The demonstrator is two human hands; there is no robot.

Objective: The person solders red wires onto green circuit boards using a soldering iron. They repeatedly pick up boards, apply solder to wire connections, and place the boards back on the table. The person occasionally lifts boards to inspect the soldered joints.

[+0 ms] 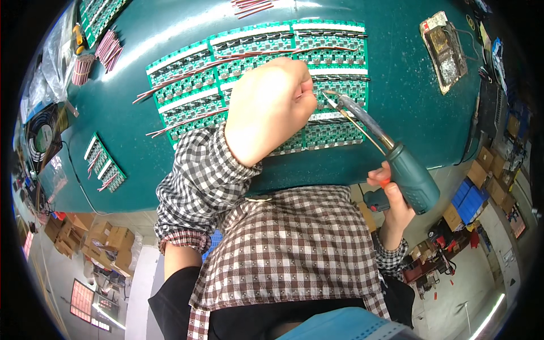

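Note:
My right hand (392, 195) grips the pistol handle of a green soldering gun (412, 173), a finger by its red trigger. The gun's metal barrel and a thin feed tube point up and left, and the tip (330, 92) is at the circuit boards, close to my left fingers. My left hand (275, 107) is closed in a pinch over the panels of green circuit boards (334, 42) and hides several of them. What it pinches is hidden. Red and black wires (187, 73) lie across the board rows.
A soldering iron stand (443, 51) with a worn tray sits at the right. Wire bundles (109, 50), a screwdriver with a yellow handle (78, 38) and another board panel (99, 17) lie at the far left. A small board strip (104, 163) rests at the near left of the green table (396, 113).

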